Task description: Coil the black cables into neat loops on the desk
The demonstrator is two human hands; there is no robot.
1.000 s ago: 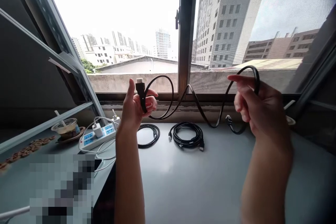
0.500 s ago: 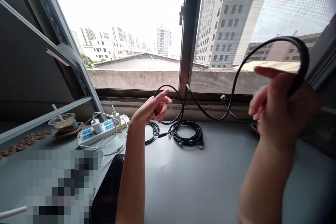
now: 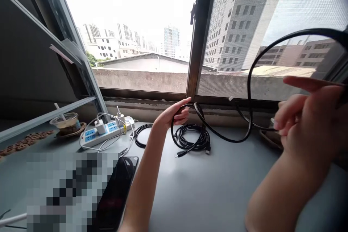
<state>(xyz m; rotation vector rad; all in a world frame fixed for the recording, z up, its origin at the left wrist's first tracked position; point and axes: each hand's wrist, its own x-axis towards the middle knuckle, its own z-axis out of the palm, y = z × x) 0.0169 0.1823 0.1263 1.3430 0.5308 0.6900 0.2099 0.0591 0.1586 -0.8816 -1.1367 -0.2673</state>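
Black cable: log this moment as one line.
left hand: holding black cable | right hand: raised, grip cut off by frame | black cable: loops between hands | coiled cable: on desk

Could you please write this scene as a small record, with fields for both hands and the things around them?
Left hand: fingers curled around a black cable
Right hand: raised, partly cut off by the frame edge; the cable runs to it, exact grip unclear
Cable state: looped, hanging between the hands
Coils on desk: two; one below the hanging cable, another partly hidden by the left forearm
Power strip: white, blue sockets, two white plugs inserted
Cup: clear, with straw, far left
Background: window, buildings outside
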